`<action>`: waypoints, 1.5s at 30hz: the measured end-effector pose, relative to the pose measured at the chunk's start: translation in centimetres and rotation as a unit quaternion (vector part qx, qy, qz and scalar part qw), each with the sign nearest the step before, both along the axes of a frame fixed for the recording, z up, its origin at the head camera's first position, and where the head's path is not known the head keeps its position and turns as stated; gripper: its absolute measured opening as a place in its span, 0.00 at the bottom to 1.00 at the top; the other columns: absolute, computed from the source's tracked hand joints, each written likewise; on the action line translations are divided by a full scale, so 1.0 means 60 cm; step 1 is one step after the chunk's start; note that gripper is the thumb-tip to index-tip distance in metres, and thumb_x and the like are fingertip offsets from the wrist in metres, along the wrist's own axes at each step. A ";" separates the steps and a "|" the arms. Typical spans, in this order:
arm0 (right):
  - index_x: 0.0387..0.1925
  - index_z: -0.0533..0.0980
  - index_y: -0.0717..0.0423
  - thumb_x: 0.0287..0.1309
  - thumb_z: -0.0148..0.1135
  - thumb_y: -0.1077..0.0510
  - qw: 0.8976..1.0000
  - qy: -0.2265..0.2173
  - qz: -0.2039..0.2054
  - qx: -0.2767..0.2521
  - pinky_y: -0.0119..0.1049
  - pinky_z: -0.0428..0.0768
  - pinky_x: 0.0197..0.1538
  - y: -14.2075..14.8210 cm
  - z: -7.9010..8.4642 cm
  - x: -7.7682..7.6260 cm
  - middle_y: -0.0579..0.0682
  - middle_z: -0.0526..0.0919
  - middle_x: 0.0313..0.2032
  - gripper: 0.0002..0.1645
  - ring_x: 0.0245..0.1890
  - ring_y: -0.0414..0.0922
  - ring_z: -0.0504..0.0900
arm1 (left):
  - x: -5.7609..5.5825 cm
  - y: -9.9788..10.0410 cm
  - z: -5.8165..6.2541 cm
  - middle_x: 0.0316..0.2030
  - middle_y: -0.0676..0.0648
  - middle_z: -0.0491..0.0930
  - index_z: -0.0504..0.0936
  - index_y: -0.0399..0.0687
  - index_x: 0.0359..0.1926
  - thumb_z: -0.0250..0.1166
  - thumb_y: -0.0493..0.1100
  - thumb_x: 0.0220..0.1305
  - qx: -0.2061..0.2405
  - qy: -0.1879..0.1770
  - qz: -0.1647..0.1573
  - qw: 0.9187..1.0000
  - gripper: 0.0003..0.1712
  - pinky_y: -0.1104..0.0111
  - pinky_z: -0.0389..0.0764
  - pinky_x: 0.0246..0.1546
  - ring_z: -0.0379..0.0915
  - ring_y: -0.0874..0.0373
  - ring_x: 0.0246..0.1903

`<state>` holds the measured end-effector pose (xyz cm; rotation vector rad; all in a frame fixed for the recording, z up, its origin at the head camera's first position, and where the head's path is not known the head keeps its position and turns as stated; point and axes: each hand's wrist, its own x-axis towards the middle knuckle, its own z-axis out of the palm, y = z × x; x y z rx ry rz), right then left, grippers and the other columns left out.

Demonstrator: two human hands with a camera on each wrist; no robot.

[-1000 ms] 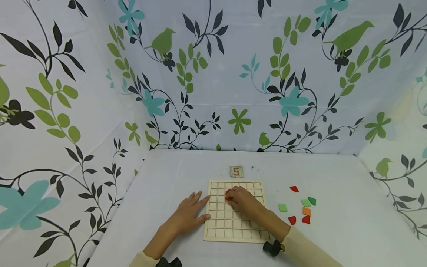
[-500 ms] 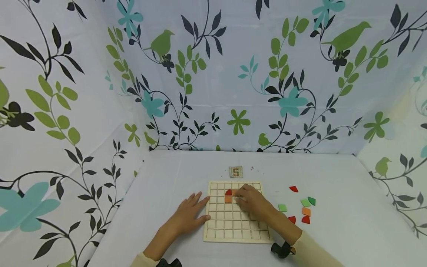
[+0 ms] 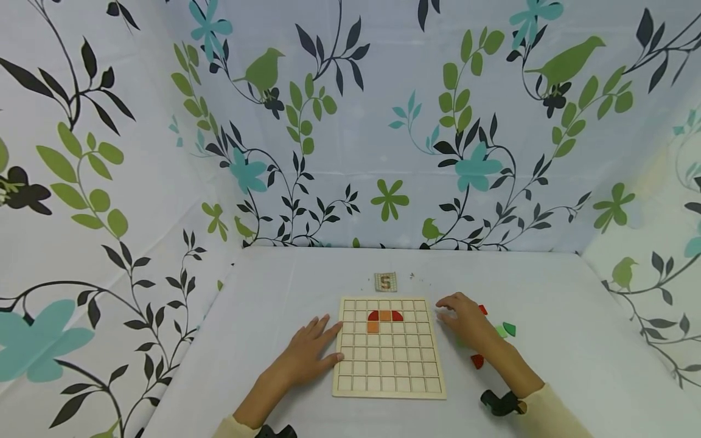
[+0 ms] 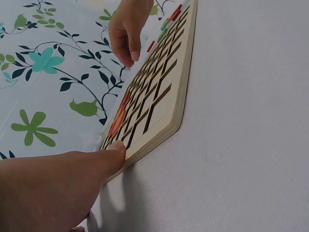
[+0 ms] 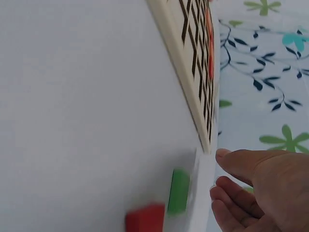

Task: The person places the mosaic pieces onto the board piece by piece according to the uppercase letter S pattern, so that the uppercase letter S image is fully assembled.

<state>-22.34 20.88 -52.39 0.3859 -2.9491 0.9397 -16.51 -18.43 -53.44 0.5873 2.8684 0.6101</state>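
Observation:
A wooden grid board [image 3: 389,368] lies on the white table. In its upper rows sit two orange squares [image 3: 373,327] and two red quarter-round pieces [image 3: 397,316]. My left hand [image 3: 309,353] rests at the board's left edge with fingers spread; its thumb [image 4: 115,146] touches the rim in the left wrist view. To the right of the board hovers my right hand [image 3: 465,319], fingers loosely bent, with nothing visible between them. Loose pieces lie under and beside it, among them a dark green one [image 3: 509,329] and a red one [image 3: 477,361]; the hand and forearm hide others.
Beyond the board lies a small card [image 3: 386,281] bearing an S-shaped pattern. Patterned cloth [image 3: 350,152] hangs behind the table and along its sides. In the right wrist view, a green piece [image 5: 178,191] and a red piece [image 5: 145,218] lie near the hand.
My right hand has left the board and moved right, over the loose pieces. Uncovered on the grid are an orange square and a second red quarter-round in the upper row. The left hand stays put.

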 end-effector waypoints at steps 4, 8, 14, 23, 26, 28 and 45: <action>0.56 0.84 0.61 0.69 0.69 0.61 1.000 0.005 -0.008 0.007 0.59 0.82 0.62 0.027 -0.005 0.001 0.57 0.83 0.52 0.16 0.56 0.58 0.83 | 0.002 0.001 0.002 0.82 0.37 0.55 0.63 0.55 0.82 0.61 0.64 0.76 -0.002 -0.004 0.002 1.000 0.41 0.34 0.53 0.77 0.47 0.33 0.81; 0.55 0.84 0.61 0.68 0.70 0.60 1.000 -0.002 -0.017 0.004 0.59 0.82 0.61 0.044 -0.004 0.008 0.57 0.84 0.51 0.17 0.55 0.57 0.83 | 0.003 0.001 0.004 0.82 0.36 0.55 0.64 0.55 0.82 0.61 0.64 0.76 0.000 -0.005 0.005 1.000 0.41 0.34 0.54 0.77 0.48 0.33 0.81; 0.55 0.83 0.62 0.67 0.71 0.60 1.000 -0.018 -0.024 0.005 0.57 0.83 0.59 0.059 -0.002 0.019 0.57 0.84 0.49 0.17 0.51 0.55 0.83 | 0.002 0.000 0.002 0.82 0.36 0.55 0.64 0.55 0.81 0.61 0.64 0.75 0.000 0.000 0.007 1.000 0.41 0.34 0.54 0.77 0.48 0.33 0.81; 0.59 0.80 0.64 0.68 0.70 0.60 0.998 -0.018 -0.059 0.020 0.62 0.82 0.61 0.082 0.005 0.018 0.64 0.81 0.54 0.21 0.55 0.62 0.81 | 0.001 0.000 0.000 0.82 0.37 0.55 0.64 0.55 0.81 0.61 0.64 0.75 -0.001 0.000 0.010 1.000 0.41 0.34 0.54 0.77 0.48 0.34 0.81; 0.63 0.77 0.67 0.68 0.70 0.61 0.997 -0.015 -0.066 0.023 0.63 0.80 0.62 0.098 0.006 0.008 0.69 0.78 0.57 0.25 0.58 0.65 0.79 | 0.001 0.000 0.001 0.82 0.37 0.55 0.64 0.55 0.81 0.61 0.65 0.75 -0.002 -0.002 0.010 1.000 0.42 0.34 0.54 0.77 0.48 0.34 0.81; 0.64 0.76 0.68 0.68 0.69 0.63 0.998 -0.017 -0.060 0.024 0.65 0.80 0.62 0.108 0.008 0.000 0.71 0.77 0.58 0.26 0.58 0.67 0.78 | 0.002 0.000 0.001 0.82 0.36 0.56 0.64 0.55 0.81 0.61 0.64 0.75 0.000 -0.003 0.008 1.000 0.41 0.34 0.54 0.77 0.48 0.33 0.81; 0.54 0.82 0.68 0.66 0.71 0.64 0.999 -0.022 -0.030 0.035 0.58 0.84 0.56 0.124 -0.008 -0.023 0.60 0.82 0.44 0.18 0.44 0.55 0.80 | -0.001 -0.001 -0.002 0.82 0.37 0.54 0.63 0.56 0.82 0.60 0.64 0.76 0.002 -0.005 0.003 1.000 0.41 0.34 0.53 0.77 0.47 0.33 0.81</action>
